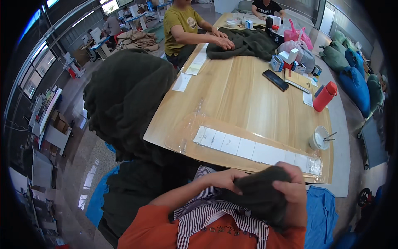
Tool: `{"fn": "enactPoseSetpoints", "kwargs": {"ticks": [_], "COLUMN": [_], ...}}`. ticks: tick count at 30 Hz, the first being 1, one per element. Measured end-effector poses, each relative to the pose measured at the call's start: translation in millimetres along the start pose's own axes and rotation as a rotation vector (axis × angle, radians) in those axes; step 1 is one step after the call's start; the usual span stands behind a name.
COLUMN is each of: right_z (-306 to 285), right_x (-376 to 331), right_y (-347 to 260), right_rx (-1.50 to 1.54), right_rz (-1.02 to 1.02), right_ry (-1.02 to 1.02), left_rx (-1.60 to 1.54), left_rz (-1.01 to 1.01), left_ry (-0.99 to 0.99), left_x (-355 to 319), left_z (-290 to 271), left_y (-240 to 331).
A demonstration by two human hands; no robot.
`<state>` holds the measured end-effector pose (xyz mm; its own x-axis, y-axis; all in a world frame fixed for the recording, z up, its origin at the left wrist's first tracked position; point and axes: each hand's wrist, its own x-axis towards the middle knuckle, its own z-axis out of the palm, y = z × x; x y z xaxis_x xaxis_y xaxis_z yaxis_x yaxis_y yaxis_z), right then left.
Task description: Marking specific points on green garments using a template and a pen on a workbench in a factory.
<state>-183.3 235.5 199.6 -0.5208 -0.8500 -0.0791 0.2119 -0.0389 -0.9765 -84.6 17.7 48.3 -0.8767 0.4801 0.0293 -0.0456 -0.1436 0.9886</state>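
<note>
Both of my hands hold a dark green piece of knitted fabric (261,191) just off the near table edge, in front of my striped apron (203,220). My left hand (228,181) pinches its left side, with the thumb on top. Around the upper right part my right hand (292,184) is closed, its thumb lying over the cloth. What kind of garment this is, I cannot tell. Beyond the fabric, a row of white paper slips (244,148) lies taped under clear film on the wooden table (248,99).
A tall heap of dark green cloth (128,91) stands against the table's left side. At the right are a white cup (319,139), a red bottle (325,97) and a phone (275,80). Across the table, a person in yellow-green (182,31) handles more dark green cloth (248,43).
</note>
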Motion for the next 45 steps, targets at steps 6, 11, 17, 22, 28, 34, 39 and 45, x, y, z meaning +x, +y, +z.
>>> {"fn": "enactPoseSetpoints", "kwargs": {"ticks": [6, 11, 17, 22, 28, 34, 39, 45], "right_z": [-53, -97, -62, -14, -6, -55, -130, -204], "right_x": [-30, -55, -36, 21, 39, 29, -5, -19], "right_y": [-16, 2, 9, 39, 51, 70, 74, 52], "right_rx": [0.112, -0.639, 0.123, -0.256, -0.311, -0.32, -0.464, -0.292], "right_rz": [-0.697, -0.823, -0.103, -0.064, -0.216, 0.158, 0.255, 0.026], "right_ry": [0.365, 1.223, 0.025, -0.223, -0.111, -0.034, -0.289, 0.405], "left_rx": [0.145, 0.085, 0.183, -0.25, -0.297, -0.278, -0.419, -0.086], "left_rz": [-0.04, 0.331, -0.081, -0.07, -0.254, -0.156, 0.001, -0.212], "left_ry": [0.096, 0.343, 0.091, 0.184, 0.372, 0.603, 0.98, 0.983], "left_x": [8, -99, -104, -100, -84, -84, -81, -70], "left_z": [15, 8, -2, -15, -19, -45, -73, -82], "left_y": [-7, 116, 93, 44, 50, 59, 65, 33]}}
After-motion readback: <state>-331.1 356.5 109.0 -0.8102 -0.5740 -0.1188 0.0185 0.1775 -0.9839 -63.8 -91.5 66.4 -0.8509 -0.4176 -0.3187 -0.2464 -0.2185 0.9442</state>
